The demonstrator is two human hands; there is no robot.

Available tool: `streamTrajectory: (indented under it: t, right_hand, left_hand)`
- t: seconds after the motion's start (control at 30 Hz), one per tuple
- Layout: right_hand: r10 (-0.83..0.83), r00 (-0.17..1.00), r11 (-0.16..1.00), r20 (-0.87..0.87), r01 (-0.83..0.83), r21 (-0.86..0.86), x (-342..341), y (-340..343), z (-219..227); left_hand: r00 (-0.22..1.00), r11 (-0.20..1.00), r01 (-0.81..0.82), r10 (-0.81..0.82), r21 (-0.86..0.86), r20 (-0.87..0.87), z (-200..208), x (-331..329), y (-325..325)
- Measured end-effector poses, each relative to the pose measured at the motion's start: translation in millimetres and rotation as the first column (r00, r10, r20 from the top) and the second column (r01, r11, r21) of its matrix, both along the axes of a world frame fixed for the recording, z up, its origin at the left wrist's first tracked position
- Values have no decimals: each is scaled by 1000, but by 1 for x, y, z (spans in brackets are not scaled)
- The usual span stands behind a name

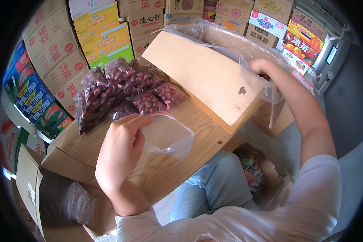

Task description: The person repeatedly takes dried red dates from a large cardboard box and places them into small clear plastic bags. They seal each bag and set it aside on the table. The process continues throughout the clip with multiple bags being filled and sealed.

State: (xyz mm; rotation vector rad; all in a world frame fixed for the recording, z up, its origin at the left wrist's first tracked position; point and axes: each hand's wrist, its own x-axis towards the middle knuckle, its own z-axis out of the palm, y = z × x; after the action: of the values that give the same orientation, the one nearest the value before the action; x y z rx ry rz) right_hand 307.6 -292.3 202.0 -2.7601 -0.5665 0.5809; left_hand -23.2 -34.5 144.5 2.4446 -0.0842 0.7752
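My left hand pinches the top edge of a clear zip bag with a red strip along its mouth. The bag hangs thin and flat over the wooden table. My right hand reaches over the rim of a large cardboard box lined with clear plastic. Its fingers curl down out of sight, and a small dark reddish patch shows beside them. Beyond my left hand lies a pile of filled clear bags holding dark red dates.
The wooden table carries the pile and the box. At lower left stands an open carton with more flat zip bags. Stacked cartons line the back. Near my knee, an open container holds colourful wrappers.
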Motion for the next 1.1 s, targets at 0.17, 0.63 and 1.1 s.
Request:
streamTrajectory:
  t: [0.17, 0.63, 1.1]
  right_hand:
    - [-52, 998, 998, 32, 50, 47, -1, 4, -4]
    - [-36, 992, 999, 117, 40, -25, 6, 2, -4]
    - [-146, 989, 962, 30, 149, -231, 4, 2, -2]
  left_hand:
    - [997, 1000, -22, 23, 19, -76, -5, 2, 0]
    - [997, 997, -80, 80, -20, 19, 13, -20, -7]
    - [995, 987, -84, 91, 139, -51, -6, -17, 2]
